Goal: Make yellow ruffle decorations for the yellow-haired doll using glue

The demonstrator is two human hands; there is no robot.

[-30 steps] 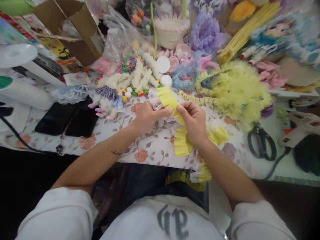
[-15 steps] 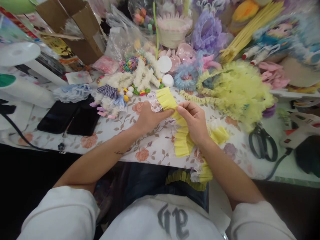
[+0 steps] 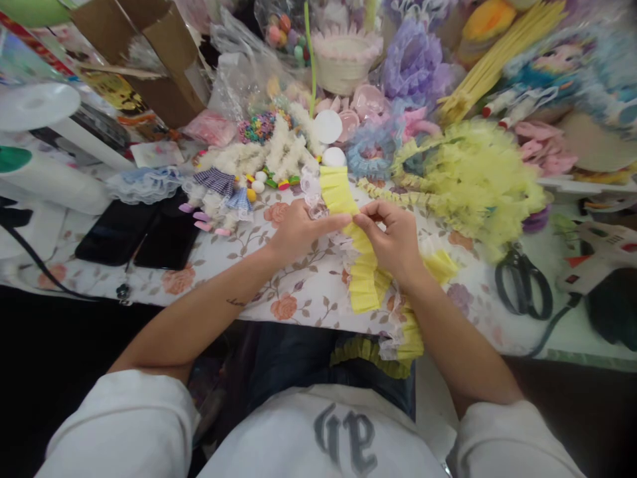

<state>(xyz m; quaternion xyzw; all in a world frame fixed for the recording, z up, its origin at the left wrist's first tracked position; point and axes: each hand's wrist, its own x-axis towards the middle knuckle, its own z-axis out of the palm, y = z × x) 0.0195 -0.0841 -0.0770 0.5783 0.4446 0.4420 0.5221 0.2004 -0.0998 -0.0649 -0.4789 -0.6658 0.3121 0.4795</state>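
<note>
A long pleated yellow ribbon (image 3: 363, 279) with white lace along one edge runs between my hands. Its upper end stands up above my fingers; the rest trails down over the table edge onto my lap. My left hand (image 3: 303, 232) grips it from the left, thumb laid across the yellow pleats and the other fingers hidden behind. From the right, my right hand (image 3: 391, 236) pinches the ribbon's edge between thumb and forefinger, close to the left thumb's tip.
Two black phones (image 3: 117, 229) lie left on the flowered tablecloth (image 3: 283, 305). Fluffy white dolls (image 3: 223, 192) sit behind my left hand. To the right are a yellow ruffle heap (image 3: 478, 179), black-handled scissors (image 3: 522, 282) and a glue gun (image 3: 597, 255). A cardboard box (image 3: 144, 60) stands at the back.
Both hands have shifted slightly to the right along the ribbon. More of its upper end now shows above my fingers, standing straighter. Other things have stayed put.
</note>
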